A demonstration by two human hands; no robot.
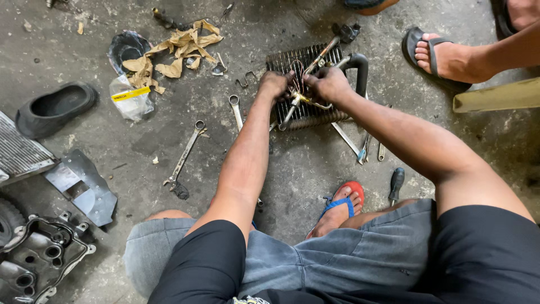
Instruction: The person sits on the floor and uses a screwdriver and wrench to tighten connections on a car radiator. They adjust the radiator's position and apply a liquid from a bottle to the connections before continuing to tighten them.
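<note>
Hands meet at upper centre of the frame, both arms stretched straight out from the seated person and converging over a finned coil block (306,84) lying flat on the concrete floor (304,169). Left hand (274,84) is knuckles-up, fingers curled tight into a fist at the block's left edge, gripping the thin copper tubes (298,97) there. Right hand (329,84) sits just beside it, almost touching, wrist bent down, fingers also clenched over the same tangle of tubes; exactly what each fingertip pinches cannot be made out. A black elbow pipe (359,66) curves off the block's right side, just past the right knuckles. Left of the left forearm, a ring spanner (235,110) lies near the block, and a longer combination spanner (185,153) lies further left. A screwdriver (396,183) with a dark handle rests at lower right beside the person's red sandal (344,198). Crumpled brown paper (174,50) sits at upper left.
</note>
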